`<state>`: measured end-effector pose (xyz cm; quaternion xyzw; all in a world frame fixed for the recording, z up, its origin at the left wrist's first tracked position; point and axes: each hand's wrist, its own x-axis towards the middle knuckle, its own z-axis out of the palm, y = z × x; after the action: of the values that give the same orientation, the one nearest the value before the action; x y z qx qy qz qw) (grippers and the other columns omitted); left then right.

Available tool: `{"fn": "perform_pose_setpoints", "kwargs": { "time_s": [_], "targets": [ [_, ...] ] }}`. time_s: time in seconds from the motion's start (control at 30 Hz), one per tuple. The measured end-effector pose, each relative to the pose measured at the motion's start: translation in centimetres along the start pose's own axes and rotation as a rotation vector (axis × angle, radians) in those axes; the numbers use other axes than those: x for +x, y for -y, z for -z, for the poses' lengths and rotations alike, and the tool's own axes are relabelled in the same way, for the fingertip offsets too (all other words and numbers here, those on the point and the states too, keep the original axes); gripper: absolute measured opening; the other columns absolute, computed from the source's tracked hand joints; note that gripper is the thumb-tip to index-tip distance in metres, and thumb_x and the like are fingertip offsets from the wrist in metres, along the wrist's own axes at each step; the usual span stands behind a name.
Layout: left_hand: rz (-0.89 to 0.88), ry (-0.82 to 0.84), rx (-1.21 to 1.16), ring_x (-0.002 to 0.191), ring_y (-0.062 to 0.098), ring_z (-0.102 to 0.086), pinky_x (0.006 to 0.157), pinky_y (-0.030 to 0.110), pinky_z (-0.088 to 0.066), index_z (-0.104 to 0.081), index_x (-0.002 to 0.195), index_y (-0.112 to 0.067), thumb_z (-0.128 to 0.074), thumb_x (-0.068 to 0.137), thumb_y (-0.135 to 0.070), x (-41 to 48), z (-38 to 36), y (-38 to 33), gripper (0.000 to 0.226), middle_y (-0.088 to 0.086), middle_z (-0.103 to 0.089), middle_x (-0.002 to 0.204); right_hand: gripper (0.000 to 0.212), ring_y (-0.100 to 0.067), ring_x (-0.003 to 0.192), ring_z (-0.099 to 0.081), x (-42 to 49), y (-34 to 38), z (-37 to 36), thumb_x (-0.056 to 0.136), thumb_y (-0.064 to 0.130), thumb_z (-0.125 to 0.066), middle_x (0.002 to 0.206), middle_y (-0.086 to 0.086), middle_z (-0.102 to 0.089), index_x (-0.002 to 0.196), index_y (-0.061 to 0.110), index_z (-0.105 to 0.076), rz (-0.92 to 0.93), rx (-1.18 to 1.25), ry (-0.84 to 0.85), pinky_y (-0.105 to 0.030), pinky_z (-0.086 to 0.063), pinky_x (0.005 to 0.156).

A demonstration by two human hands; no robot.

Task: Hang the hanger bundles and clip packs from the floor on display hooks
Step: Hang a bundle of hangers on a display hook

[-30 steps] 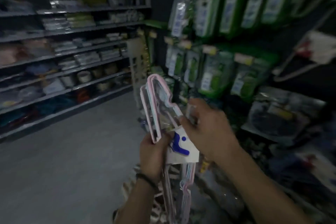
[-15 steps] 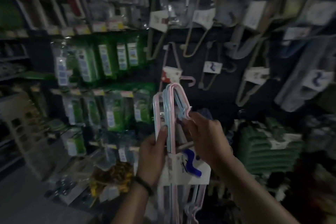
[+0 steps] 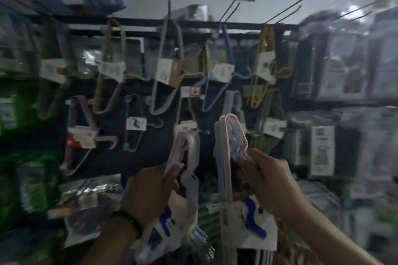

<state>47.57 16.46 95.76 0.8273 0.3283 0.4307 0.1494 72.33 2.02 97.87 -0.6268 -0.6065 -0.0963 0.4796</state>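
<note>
Lifting two bundles at once is the main risk, as I judge it: each hand is taken up with its own grip, so neither is free to steady a hook or guide a loop onto it. The left hand (image 3: 155, 187) has its fingers curled round the neck of the left hanger bundle (image 3: 191, 146). The right hand (image 3: 269, 180) has its fingers clamped on the neck of the right hanger bundle (image 3: 231, 127). Both bundles are held up in front of the dark display wall (image 3: 205, 157), with their top loops near the short hooks (image 3: 206, 132) and not yet on any of them.

A hook tip could catch only some of the hangers in a loop, and the bundle would then hang crooked or slip off. The wall is crowded with other hanging bundles (image 3: 163, 71), so a swing could knock a neighbour loose. Blur makes it hard to tell how close the loops are to the hooks.

Each bundle is a stack of thin pastel hangers, pink and pale blue, bound by a white paper band (image 3: 254, 236) with a blue mark. The lower ends drop out of view.
</note>
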Motion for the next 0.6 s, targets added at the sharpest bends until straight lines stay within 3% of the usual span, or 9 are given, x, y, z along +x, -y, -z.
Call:
{"fn": "perform_pose_setpoints", "kwargs": {
  "time_s": [0.03, 0.1, 0.23, 0.3, 0.4, 0.5, 0.6],
  "targets": [
    [-0.005, -0.001, -0.034, 0.061, 0.002, -0.066, 0.056, 0.012, -0.043, -0.063, 0.063, -0.047, -0.029, 0.095, -0.071, 1.2, -1.0, -1.0, 0.053, -0.016, -0.067, 0.062, 0.035, -0.003, 0.050, -0.057, 0.3, -1.5, 1.5, 0.107, 0.027, -0.056, 0.062, 0.024, -0.062, 0.077, 0.043, -0.049, 0.010, -0.029, 0.001, -0.016, -0.037, 0.047],
    [-0.042, 0.009, -0.102, 0.062, 0.003, -0.067, 0.056, 0.012, -0.044, -0.061, 0.067, -0.050, -0.032, 0.093, -0.076, 3.9, -3.3, -2.9, 0.046, -0.010, -0.068, 0.062, 0.026, -0.005, 0.046, -0.057, 1.3, -4.2, 4.0, 0.108, 0.033, -0.053, 0.059, 0.014, -0.062, 0.082, 0.037, -0.053, 0.002, -0.055, 0.015, -0.020, -0.043, 0.045],
    [-0.121, 0.071, -0.139, 0.058, 0.006, -0.067, 0.061, 0.031, -0.054, -0.065, 0.069, -0.051, -0.037, 0.087, -0.089, 9.4, -7.2, -4.6, 0.050, -0.008, -0.070, 0.064, 0.026, -0.007, 0.045, -0.057, 4.1, -8.9, 6.9, 0.109, 0.034, -0.051, 0.054, 0.009, -0.057, 0.084, 0.037, -0.054, -0.012, -0.189, 0.045, -0.018, -0.037, 0.043],
    [-0.179, 0.153, -0.116, 0.059, 0.004, -0.067, 0.061, 0.027, -0.053, -0.067, 0.074, -0.060, -0.036, 0.087, -0.088, 11.5, -8.5, -4.5, 0.044, -0.013, -0.071, 0.066, 0.021, -0.004, 0.051, -0.059, 5.6, -10.8, 7.4, 0.109, 0.033, -0.052, 0.060, 0.010, -0.059, 0.089, 0.033, -0.059, -0.052, -0.257, 0.091, -0.016, -0.037, 0.046],
    [-0.288, 0.255, -0.029, 0.067, 0.004, -0.067, 0.063, 0.028, -0.053, -0.074, 0.094, -0.044, -0.041, 0.097, -0.072, 14.6, -10.0, -3.7, 0.043, -0.008, -0.071, 0.073, 0.012, 0.002, 0.050, -0.057, 8.1, -13.8, 6.6, 0.107, 0.030, -0.056, 0.065, 0.016, -0.056, 0.101, 0.033, -0.066, -0.076, -0.321, 0.133, -0.012, -0.039, 0.047],
    [-0.359, 0.299, 0.032, 0.063, 0.003, -0.064, 0.056, 0.018, -0.043, -0.065, 0.080, -0.056, -0.041, 0.095, -0.074, 17.6, -11.0, -2.4, 0.034, -0.008, -0.065, 0.068, 0.015, -0.008, 0.058, -0.061, 10.8, -15.8, 5.1, 0.107, 0.032, -0.053, 0.067, 0.015, -0.055, 0.111, 0.033, -0.067, -0.085, -0.382, 0.144, -0.013, -0.036, 0.050],
    [-0.388, 0.302, -0.074, 0.064, 0.001, -0.067, 0.058, 0.016, -0.046, -0.063, 0.080, -0.067, -0.041, 0.087, -0.087, 19.9, -12.0, -1.5, 0.031, -0.015, -0.070, 0.070, 0.019, -0.007, 0.059, -0.058, 13.7, -17.7, 3.2, 0.109, 0.033, -0.050, 0.073, 0.011, -0.059, 0.116, 0.027, -0.066, -0.099, -0.412, 0.151, -0.011, -0.036, 0.049]
  ]
}}
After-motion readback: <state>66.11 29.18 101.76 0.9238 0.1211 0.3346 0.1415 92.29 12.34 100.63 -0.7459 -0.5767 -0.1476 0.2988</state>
